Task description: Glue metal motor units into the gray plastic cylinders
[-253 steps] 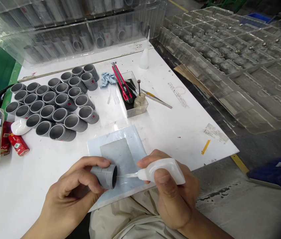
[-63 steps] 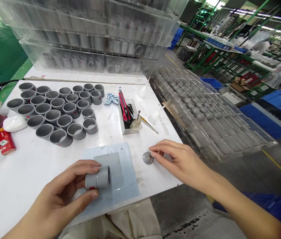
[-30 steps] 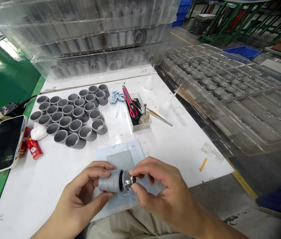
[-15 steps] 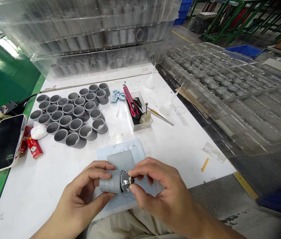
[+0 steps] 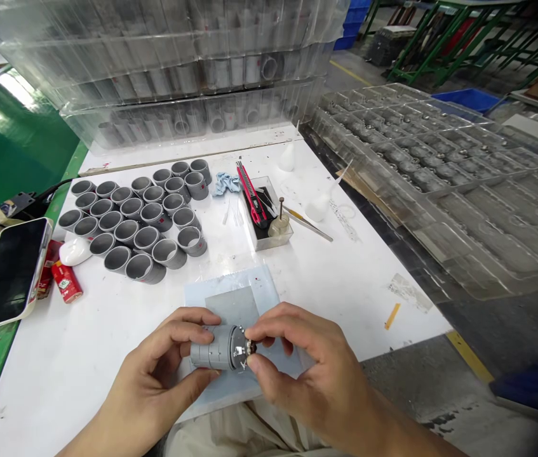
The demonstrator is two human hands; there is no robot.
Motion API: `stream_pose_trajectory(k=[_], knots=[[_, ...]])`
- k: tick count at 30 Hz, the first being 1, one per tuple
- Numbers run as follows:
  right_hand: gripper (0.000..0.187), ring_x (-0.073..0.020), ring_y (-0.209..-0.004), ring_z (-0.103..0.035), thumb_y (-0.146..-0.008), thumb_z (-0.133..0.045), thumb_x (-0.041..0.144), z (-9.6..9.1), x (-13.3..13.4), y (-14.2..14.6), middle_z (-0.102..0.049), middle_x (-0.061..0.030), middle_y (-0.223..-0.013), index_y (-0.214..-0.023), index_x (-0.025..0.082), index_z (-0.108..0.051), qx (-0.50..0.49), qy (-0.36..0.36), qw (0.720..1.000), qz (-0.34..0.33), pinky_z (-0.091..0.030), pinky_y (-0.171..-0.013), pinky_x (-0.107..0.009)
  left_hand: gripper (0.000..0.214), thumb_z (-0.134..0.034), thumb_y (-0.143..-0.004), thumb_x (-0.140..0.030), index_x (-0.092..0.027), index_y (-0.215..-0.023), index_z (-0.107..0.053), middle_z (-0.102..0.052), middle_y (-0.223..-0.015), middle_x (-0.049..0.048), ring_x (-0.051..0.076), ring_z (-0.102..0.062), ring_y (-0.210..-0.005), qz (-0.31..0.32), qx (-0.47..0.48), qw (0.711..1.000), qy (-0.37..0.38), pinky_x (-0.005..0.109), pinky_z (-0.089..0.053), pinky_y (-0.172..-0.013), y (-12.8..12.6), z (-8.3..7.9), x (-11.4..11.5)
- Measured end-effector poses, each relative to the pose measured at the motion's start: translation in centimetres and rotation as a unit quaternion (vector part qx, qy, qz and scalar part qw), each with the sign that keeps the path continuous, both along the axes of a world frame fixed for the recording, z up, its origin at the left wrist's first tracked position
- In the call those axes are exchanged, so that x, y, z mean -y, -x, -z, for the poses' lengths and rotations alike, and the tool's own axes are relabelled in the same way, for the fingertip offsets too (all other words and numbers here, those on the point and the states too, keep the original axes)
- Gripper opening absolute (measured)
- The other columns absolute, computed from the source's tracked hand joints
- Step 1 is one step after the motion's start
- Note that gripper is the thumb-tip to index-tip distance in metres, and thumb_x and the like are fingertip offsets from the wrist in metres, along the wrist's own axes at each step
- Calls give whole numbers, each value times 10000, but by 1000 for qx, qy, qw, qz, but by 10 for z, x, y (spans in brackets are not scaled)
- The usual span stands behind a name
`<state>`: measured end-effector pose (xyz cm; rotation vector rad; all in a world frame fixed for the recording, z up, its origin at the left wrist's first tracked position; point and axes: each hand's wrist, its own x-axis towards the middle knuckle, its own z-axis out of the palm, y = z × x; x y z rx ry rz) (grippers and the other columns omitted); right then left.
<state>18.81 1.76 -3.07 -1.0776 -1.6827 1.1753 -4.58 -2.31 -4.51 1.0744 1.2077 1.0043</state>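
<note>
My left hand is wrapped round a short grey plastic tube, holding it sideways above a pale blue mat near the table's front edge. My right hand pinches a small round metal part with thumb and forefinger. The part sits at the tube's right end, seated in its mouth or pressed against it. Both hands are closed on what they hold.
Several open grey tubes stand grouped at the left of the white table. A clear box holds a red cutter and a small jar. Two white squeeze bottles, a phone, and clear trays surround them.
8.4 s ago my right hand held a white squeeze bottle at the tube's mouth. It then picked a metal part off the table and brought it to the tube's end.
</note>
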Motion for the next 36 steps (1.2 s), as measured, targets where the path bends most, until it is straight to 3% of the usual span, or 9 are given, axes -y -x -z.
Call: stream_pose_trajectory(k=[22, 30, 36], knots=[[167, -102, -710, -626, -822, -761, 150, -2, 0, 1, -755, -17, -901, -976, 202, -801, -8, 2, 1000, 2, -565, -675, -209, 242, -800, -898, -107, -297, -1046, -776, -688, -1294, 74, 213, -698, -1117, 12, 1, 1000, -16, 190, -582, -759, 3, 4, -2], [144, -104, -740, -639, -875, -761, 205, 1, -3, 2, -756, -16, -929, -1010, 215, -811, -14, 53, 998, -16, -562, -683, -206, 263, -819, -857, -87, -308, -999, -803, -708, -1257, 43, 185, -715, -1081, -31, -6, 999, 5, 199, -593, -823, -1, -1, -1], [152, -125, -793, -691, -924, -783, 308, 1, -3, -1, -786, -13, -967, -1053, 235, -812, -4, 121, 992, -24, -587, -738, -222, 222, -840, -842, -113, -272, -995, -817, -720, -1271, 88, 230, -701, -1151, -46, -21, 999, -2, 233, -610, -833, -2, 1, 0]])
